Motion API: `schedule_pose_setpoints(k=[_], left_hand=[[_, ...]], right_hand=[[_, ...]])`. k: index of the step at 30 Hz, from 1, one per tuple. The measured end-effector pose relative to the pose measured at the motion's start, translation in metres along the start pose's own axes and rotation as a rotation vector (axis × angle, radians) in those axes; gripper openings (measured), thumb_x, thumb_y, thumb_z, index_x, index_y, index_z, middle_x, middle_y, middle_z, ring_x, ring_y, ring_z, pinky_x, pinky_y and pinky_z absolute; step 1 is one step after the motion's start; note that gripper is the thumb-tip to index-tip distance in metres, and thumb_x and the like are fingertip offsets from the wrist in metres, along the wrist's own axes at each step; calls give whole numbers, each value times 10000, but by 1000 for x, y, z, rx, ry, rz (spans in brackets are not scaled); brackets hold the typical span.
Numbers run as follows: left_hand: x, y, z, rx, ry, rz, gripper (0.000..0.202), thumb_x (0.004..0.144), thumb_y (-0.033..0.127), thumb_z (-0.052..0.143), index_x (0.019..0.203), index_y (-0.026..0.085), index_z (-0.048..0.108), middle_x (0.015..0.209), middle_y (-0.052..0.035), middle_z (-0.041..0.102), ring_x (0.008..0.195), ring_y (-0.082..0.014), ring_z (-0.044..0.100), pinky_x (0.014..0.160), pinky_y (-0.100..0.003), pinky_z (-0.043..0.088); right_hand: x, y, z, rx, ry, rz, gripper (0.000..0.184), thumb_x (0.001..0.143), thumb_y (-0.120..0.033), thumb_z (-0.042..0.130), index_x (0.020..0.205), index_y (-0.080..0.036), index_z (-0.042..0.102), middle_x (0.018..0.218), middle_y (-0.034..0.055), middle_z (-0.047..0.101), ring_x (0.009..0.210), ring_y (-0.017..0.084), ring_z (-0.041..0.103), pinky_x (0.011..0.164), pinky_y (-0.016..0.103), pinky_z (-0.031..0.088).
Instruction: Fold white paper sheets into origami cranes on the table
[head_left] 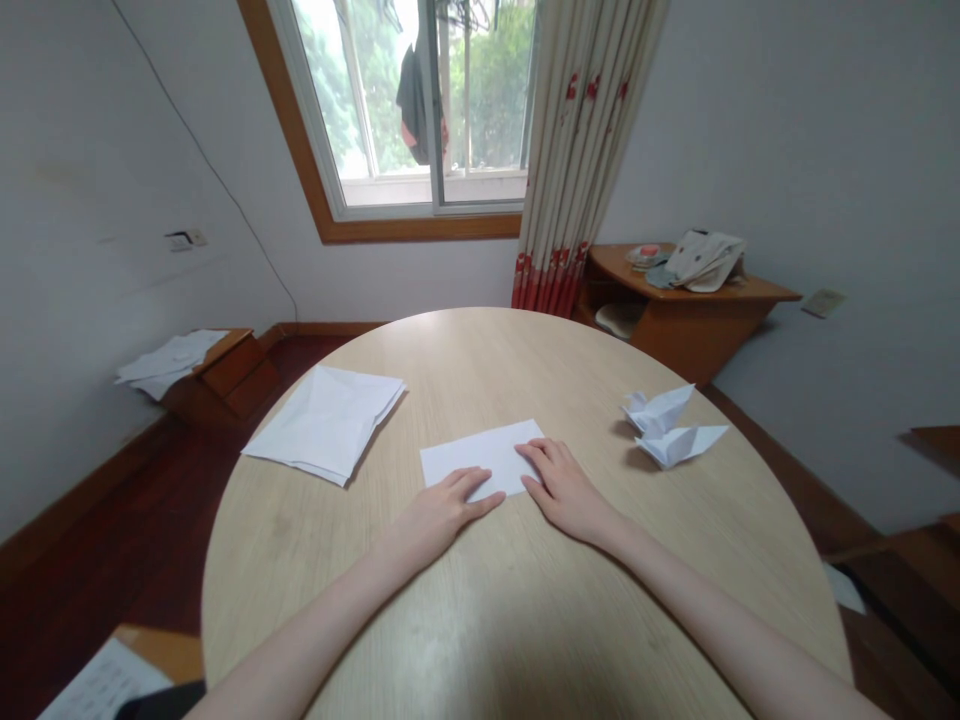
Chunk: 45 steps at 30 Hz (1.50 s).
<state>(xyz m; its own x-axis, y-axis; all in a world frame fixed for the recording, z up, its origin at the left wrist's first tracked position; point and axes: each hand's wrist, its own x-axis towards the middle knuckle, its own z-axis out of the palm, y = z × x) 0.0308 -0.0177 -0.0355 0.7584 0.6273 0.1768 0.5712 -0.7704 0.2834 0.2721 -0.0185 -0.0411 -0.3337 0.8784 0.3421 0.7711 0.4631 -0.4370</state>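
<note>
A white sheet of paper [480, 455], a long rectangle that looks folded over, lies flat on the round wooden table [480, 600]. My left hand [454, 502] rests on its lower left part, thumb and fingers apart. On the right end of the paper lies my right hand [562, 485], with its fingers stretched over the edge and the thumb a little apart. Neither hand grips the paper; both press on it from above. Parts of the lower and right edges are hidden under the fingers.
A stack of white paper sheets [322, 415] lies at the table's left. Two folded paper cranes [679, 445] stand at the right. Beyond the table are a window, a curtain [577, 130], a corner desk [690, 320] with a cloth bag [709, 258], and a small cabinet [232, 375] holding papers.
</note>
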Motion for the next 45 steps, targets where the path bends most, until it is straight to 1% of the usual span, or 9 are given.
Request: schedule_pose_setpoints(k=[4,8,13,18,22,27,32,40,45], left_hand=[[1,1,4,35,13,1,462,948,101,442,1326,361,493,1419,-35,460,1338,-207,387,1071,-398,385],[0,2,5,-3,30,-15,452,948,98,436,1307,360,518,1425,-29,464,1335,-214,398,1067,-417,389],[-1,-1,0,-61,34,8,470,931,60,410,1293,329,543,1429,-27,466,1322,-205,420,1077,-428,375],[0,-10,-3,-103,71,38,436,936,80,423,1224,355,602,1375,-31,526,1251,-200,495,1032,-427,408],[2,-16,-7,-160,90,58,345,935,129,487,1139,345,663,1313,-24,582,1202,-191,522,1016,-395,407],[4,-14,-15,-201,80,40,271,930,209,538,1124,343,673,1281,-10,605,1179,-203,523,1006,-396,398],[2,-16,-21,-201,31,9,279,898,210,592,1141,324,668,1320,-23,572,1226,-229,474,1043,-424,354],[-2,-30,-24,-205,-48,-29,322,879,258,624,1193,331,637,1411,-33,479,1318,-267,363,1088,-470,295],[-6,-33,-30,-203,-116,-86,418,853,225,653,1249,348,591,1482,-51,384,1371,-291,286,1097,-515,276]], right_hand=[[-2,-2,4,-39,-2,48,412,862,-300,523,1265,-214,510,1202,135,515,1118,303,461,971,504,402],[-1,-3,8,-44,10,101,487,812,-345,604,1275,-225,511,1219,133,512,1132,314,458,964,502,397],[2,4,8,20,0,138,441,791,-306,622,1222,-244,548,1161,99,533,1114,287,471,960,472,396],[5,12,7,85,-3,160,342,804,-232,594,1145,-257,591,1110,79,551,1086,272,477,955,457,388],[6,15,3,70,-26,187,335,808,-220,582,1139,-267,600,1110,71,565,1085,278,475,939,464,378],[6,20,-3,43,-41,208,328,810,-217,574,1126,-294,619,1097,65,576,1065,283,484,921,474,367],[7,18,-10,13,-87,243,342,807,-221,593,1140,-290,625,1119,72,574,1083,284,480,929,469,351],[10,13,-24,-37,-159,334,341,810,-266,620,1146,-318,642,1164,75,547,1137,301,445,935,477,326],[9,21,-31,-28,-183,356,345,818,-265,597,1152,-338,640,1174,77,544,1151,308,444,932,506,327]])
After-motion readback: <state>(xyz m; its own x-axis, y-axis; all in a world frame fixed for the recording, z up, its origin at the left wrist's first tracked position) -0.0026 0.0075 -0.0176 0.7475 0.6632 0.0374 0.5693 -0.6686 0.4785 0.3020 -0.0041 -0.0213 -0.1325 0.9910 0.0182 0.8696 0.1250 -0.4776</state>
